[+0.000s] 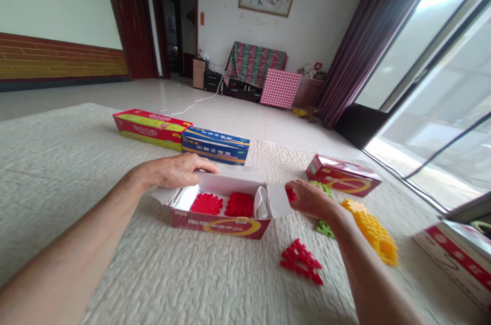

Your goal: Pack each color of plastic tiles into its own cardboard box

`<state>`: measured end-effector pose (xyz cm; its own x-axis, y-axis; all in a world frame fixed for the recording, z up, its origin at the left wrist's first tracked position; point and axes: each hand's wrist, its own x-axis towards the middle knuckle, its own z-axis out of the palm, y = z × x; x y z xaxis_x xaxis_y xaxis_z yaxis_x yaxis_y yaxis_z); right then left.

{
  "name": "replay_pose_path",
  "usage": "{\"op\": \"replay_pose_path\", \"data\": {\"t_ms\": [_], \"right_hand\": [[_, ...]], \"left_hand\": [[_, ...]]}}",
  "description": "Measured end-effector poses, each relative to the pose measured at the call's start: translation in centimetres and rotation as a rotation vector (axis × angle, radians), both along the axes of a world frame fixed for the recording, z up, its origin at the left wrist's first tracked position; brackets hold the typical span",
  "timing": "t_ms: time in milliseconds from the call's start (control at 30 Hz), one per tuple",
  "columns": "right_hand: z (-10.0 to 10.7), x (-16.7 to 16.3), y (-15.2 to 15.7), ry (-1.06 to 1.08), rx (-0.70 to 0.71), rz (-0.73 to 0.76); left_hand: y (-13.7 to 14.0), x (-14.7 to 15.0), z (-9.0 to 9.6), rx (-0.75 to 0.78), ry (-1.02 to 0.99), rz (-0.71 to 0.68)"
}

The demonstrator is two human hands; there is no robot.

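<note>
An open maroon cardboard box (230, 228) stands in front of me, its white flaps spread. Inside lie two stacks of red interlocking plastic pieces, one at left (206, 204) and one at right (240, 205), with white cloth (262, 203) at the ends. My left hand (178, 169) grips the box's back left rim, fingers bent over it. Beyond the right flap, my right hand (310, 196) has its fingers closed on a red plastic piece (291, 194), mostly hidden by the hand. Nearer to me, loose red pieces (301, 262) lie on the quilted cover.
Green pieces (325, 229) and a yellow stack (372, 233) lie at right. Behind them is a closed maroon box (343, 175); a red-and-white box (458, 258) sits at far right. A blue box (215, 146) and a red-yellow box (151, 128) stand behind the open box.
</note>
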<state>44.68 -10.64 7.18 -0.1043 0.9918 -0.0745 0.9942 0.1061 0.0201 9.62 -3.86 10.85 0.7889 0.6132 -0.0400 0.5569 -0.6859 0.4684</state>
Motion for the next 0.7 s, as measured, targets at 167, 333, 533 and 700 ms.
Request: {"op": "replay_pose_path", "data": {"t_ms": [167,333,533,700], "right_hand": [[-0.5,0.7,0.4,0.008,0.026,0.001],[0.8,1.5,0.4,0.055,0.119,-0.004],[4.3,-0.6,-1.2,0.203,0.356,0.066],[5.6,-6.5,-3.4,0.445,0.446,0.329]], "left_hand": [[0.1,-0.1,-0.2,0.01,0.001,0.003],[-0.1,-0.1,0.1,-0.015,0.0,0.008],[-0.2,0.1,0.2,-0.014,-0.007,0.005],[-0.2,0.2,0.2,-0.003,-0.011,-0.004]]}}
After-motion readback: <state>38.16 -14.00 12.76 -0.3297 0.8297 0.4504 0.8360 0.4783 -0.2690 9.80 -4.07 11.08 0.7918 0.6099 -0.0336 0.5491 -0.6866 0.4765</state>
